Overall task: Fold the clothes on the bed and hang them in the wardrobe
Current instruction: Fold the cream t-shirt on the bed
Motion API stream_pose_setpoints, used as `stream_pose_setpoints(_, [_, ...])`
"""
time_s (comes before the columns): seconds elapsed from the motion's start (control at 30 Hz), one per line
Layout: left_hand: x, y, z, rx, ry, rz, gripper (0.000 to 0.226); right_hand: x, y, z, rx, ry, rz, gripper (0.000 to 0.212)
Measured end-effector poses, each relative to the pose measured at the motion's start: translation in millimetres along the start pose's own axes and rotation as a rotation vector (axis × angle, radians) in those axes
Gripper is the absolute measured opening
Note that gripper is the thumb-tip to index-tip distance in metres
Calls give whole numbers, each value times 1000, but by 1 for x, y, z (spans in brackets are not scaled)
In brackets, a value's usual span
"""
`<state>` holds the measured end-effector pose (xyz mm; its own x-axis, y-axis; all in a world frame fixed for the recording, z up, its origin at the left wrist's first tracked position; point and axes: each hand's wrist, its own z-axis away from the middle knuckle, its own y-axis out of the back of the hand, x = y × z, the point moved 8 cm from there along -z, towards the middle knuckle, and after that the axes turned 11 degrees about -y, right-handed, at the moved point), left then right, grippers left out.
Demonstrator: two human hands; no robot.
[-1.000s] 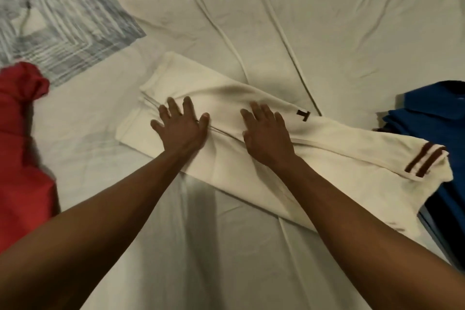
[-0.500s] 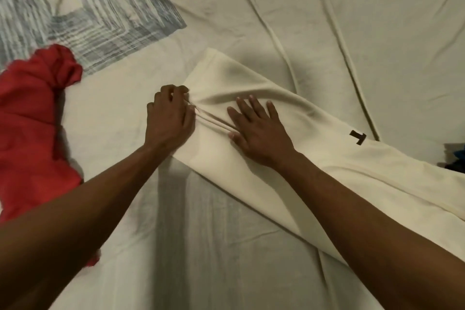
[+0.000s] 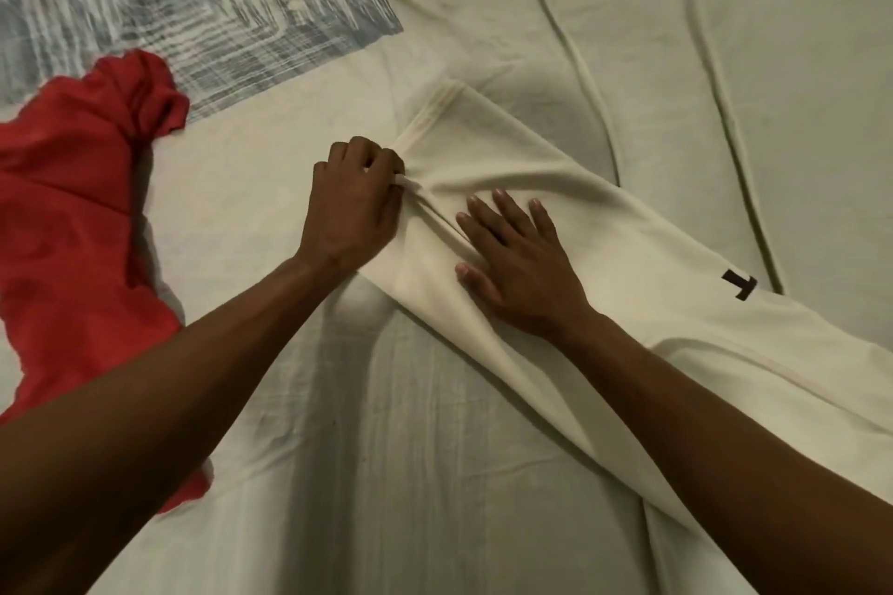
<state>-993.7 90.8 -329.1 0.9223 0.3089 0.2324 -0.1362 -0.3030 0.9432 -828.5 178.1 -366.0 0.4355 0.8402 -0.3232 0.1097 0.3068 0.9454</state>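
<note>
Left hand (image 3: 352, 203) curls at the end edge of the cream shirt (image 3: 570, 266), fingers pinching a small ridge of cloth at the hem. Right hand (image 3: 517, 261) lies flat on the shirt just beside it, fingers spread and straight, palm pressing the fabric down. The 2 hands are near, not touching.

Shirt sits mid-bed as a long narrow strip, already folded lengthwise, running from the hands toward the lower right and out of frame. Creases fan out from the pinch point.

Step in hand, as a guess: straightening the hem end before the cross fold. To do it well: keep the right palm anchoring so the lengthwise fold does not slip, pull the pinched edge outward and level until the creases flatten, line up the stacked layers at the hem, then fold.

Red garment (image 3: 72, 227) lies crumpled at left on the bed (image 3: 386, 473), well apart from the shirt, not yet folded. A grey patterned patch (image 3: 203, 5) is at top left; cannot tell if it is cloth or sheet print.

Writing: 1 dark mark (image 3: 739, 283) on the shirt, looks like a "T" or "L". No brand readable. Wardrobe not in view.
</note>
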Motion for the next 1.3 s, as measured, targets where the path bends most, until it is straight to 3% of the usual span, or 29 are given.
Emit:
stream_pose_setpoints(0.17, [-10,-6,-2,47,115,73,22,-6,23,-13,147,-72,-86,32])
stream_pose_setpoints(0.27, [-11,-10,-2,49,146,109,22,-6,24,-22,28,-189,-190,13])
stream_pose_setpoints(0.43, [-17,-13,-1,62,212,106,27,13,13,-24,-183,-399,-298,17])
stream_pose_setpoints(0.63, [-18,-18,0,74,300,44,26,28,9,-19,-345,-506,-243,32])
stream_pose_setpoints(0.8, [-17,-21,-5,51,248,-39,19,40,8,-14,-625,-563,-239,35])
stream_pose_setpoints(1.0, [-16,-18,-5,67,306,-22,16,46,23,4,-914,-615,-204,32])
stream_pose_setpoints(1.3, [-18,-24,-2,57,232,-169,17,87,25,44,-1084,-736,-56,41])
